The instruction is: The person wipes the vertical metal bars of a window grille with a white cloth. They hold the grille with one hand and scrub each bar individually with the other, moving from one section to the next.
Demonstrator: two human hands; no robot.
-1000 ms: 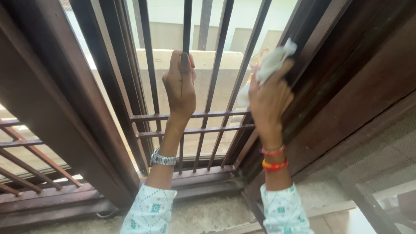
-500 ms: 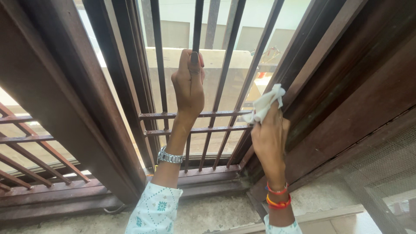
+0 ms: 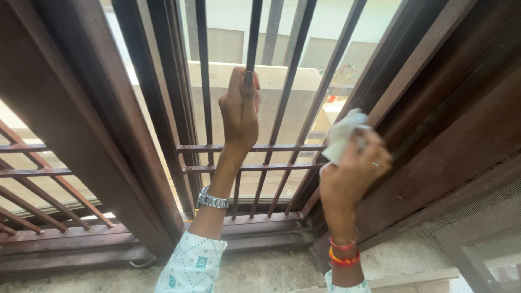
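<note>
Nearest the camera, two patterned white sleeves (image 3: pixel 190 266) come up from the bottom edge over a rough grey sill (image 3: pixel 271 271). Above the right sleeve, red and orange bangles (image 3: pixel 343 252) circle the wrist, and the right hand (image 3: pixel 351 176) is raised beyond them, its fingers clenched around a crumpled white cloth (image 3: pixel 343 137). The cloth sticks out past the fingertips and lies against the lower end of the slanting bar at the right edge of the grille, just beside the dark brown wooden frame (image 3: pixel 434 119) that fills the space to the right of that hand. A thin ring shows on one finger.

To the left of the right hand, well apart from it, the left forearm carries a silver wristwatch (image 3: pixel 213 199). Further up, the left hand (image 3: pixel 240 114) is wrapped around one upright bar of the metal grille (image 3: pixel 255 32), thumb laid along the bar's front. Two horizontal rails (image 3: pixel 271 147) cross just below this hand, at the level of its wrist.

Left of the left hand stands a broad brown post (image 3: pixel 92 135), with more slanted bars beyond it. Through the grille, behind both hands, a pale concrete wall (image 3: pixel 282 76) lies in daylight.
</note>
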